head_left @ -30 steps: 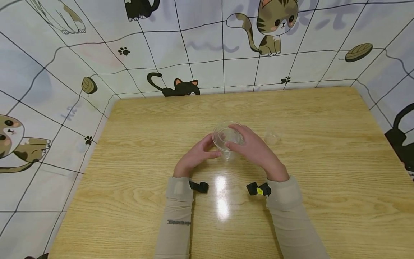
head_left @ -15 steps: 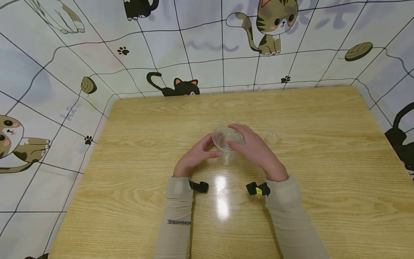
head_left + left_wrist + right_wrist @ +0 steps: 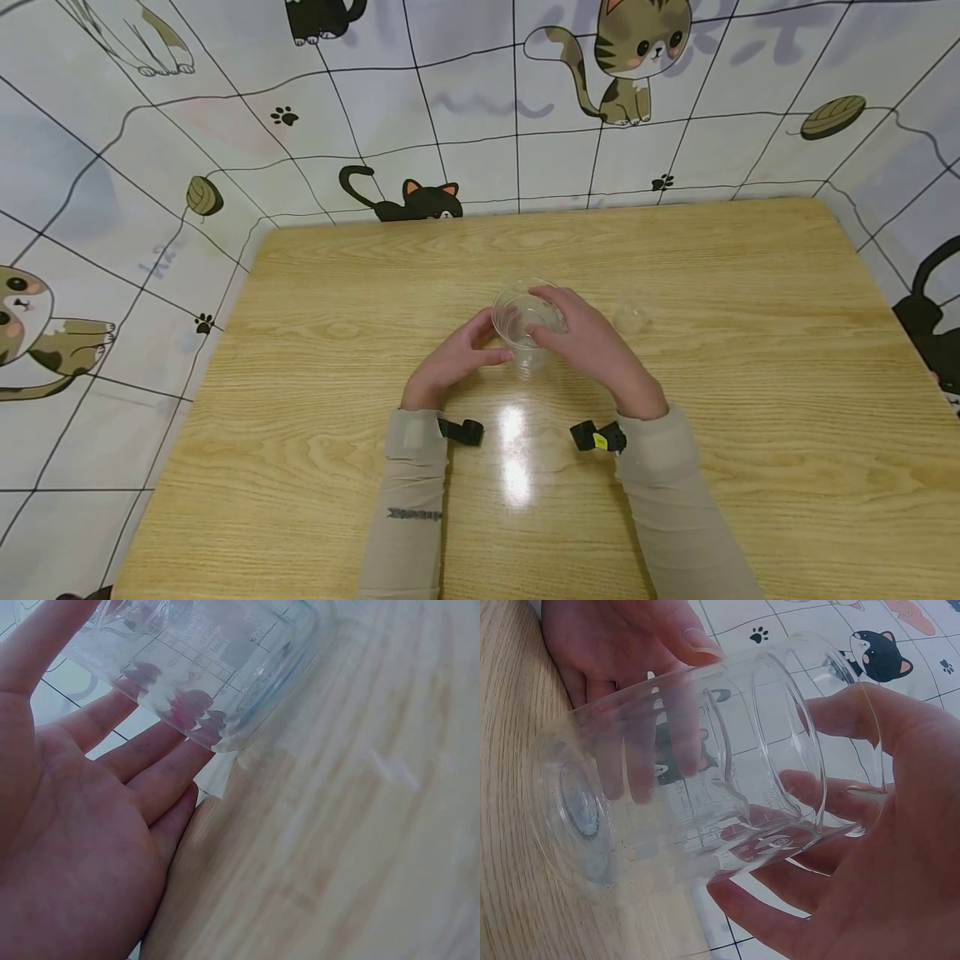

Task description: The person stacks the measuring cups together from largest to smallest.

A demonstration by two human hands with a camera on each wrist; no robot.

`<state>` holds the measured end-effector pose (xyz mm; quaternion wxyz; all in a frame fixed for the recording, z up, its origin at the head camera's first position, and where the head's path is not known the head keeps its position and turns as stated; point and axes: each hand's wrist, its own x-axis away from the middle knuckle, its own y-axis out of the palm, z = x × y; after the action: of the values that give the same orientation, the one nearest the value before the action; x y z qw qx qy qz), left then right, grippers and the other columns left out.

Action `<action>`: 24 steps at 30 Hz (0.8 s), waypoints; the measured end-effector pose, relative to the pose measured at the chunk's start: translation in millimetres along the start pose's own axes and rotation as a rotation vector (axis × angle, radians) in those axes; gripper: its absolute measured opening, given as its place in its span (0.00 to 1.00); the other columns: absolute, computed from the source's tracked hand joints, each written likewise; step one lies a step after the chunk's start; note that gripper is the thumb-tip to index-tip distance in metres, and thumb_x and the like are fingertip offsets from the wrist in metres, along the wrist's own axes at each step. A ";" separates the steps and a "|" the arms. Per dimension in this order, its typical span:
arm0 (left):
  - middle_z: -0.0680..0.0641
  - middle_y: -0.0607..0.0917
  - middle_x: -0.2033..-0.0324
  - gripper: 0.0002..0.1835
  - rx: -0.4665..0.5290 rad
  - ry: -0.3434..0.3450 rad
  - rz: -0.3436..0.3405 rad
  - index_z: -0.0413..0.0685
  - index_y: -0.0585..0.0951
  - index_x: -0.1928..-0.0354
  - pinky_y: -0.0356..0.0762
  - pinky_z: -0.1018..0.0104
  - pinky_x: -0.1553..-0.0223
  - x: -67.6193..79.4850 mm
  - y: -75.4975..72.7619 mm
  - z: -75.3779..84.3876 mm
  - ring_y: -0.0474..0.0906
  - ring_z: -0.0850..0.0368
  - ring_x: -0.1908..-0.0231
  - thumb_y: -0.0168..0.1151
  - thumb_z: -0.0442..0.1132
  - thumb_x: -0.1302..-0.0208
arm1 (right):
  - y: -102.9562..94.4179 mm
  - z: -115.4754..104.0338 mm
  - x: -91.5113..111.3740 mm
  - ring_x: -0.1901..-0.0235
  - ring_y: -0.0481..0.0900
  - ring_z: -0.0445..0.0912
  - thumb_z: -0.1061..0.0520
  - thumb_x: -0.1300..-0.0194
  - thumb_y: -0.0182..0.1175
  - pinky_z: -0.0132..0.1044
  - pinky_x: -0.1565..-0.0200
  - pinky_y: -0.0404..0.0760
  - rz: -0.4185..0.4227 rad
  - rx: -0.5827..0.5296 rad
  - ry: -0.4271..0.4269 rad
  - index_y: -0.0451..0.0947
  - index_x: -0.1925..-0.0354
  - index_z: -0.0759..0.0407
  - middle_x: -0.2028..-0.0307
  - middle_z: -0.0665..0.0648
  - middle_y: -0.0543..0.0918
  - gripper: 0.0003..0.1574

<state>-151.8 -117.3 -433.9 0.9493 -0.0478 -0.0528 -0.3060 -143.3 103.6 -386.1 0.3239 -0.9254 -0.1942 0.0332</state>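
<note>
A clear measuring cup with printed markings stands at the middle of the table, between the two hands. In the right wrist view, a second ring and curved wall show inside the upper part of this cup. My right hand grips it near the rim, thumb on one side and fingers round the other. On the opposite side my left hand steadies the cup, its fairly straight fingers touching the wall and its thumb at the near side. Through the clear wall, the left fingers show in the right wrist view.
Right of the cup, a small clear object lies on the wooden table. Walls with a printed cat pattern stand behind the table and at both sides. Black wrist straps sit at both sleeves.
The ring seen inside the cup has shifted slightly, and the right thumb has moved a little to the right. Both hands otherwise stay in place around the cup.
</note>
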 end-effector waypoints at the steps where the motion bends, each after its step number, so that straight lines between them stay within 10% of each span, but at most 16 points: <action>1: 0.57 0.63 0.34 0.37 0.000 0.002 0.002 0.58 0.59 0.32 0.55 0.53 0.35 -0.2 0.0 -0.1 0.54 0.57 0.33 0.63 0.41 0.42 | 0.0 -0.2 0.0 0.33 0.55 0.50 0.43 0.36 0.53 0.53 0.37 0.59 0.003 -0.004 0.004 0.59 0.34 0.48 0.33 0.51 0.59 0.35; 16: 0.62 0.63 0.35 0.36 -0.020 0.009 0.031 0.68 0.60 0.34 0.60 0.57 0.37 -5.7 -2.8 -15.9 0.56 0.62 0.34 0.65 0.45 0.44 | -0.9 -1.0 1.4 0.32 0.54 0.50 0.41 0.37 0.53 0.55 0.37 0.59 -0.003 -0.006 0.012 0.59 0.34 0.48 0.32 0.51 0.58 0.36; 24: 0.58 0.62 0.34 0.38 -0.049 -0.015 0.015 0.59 0.58 0.32 0.54 0.56 0.34 -0.1 0.1 3.2 0.55 0.57 0.33 0.64 0.44 0.43 | -4.6 -0.9 1.8 0.34 0.57 0.50 0.39 0.37 0.53 0.55 0.38 0.60 0.028 0.036 0.000 0.61 0.35 0.46 0.34 0.51 0.62 0.35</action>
<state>-152.0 -116.8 -430.8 0.9497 -0.0739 -0.0519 -0.3000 -143.0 107.0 -382.5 0.3401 -0.9220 -0.1804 0.0415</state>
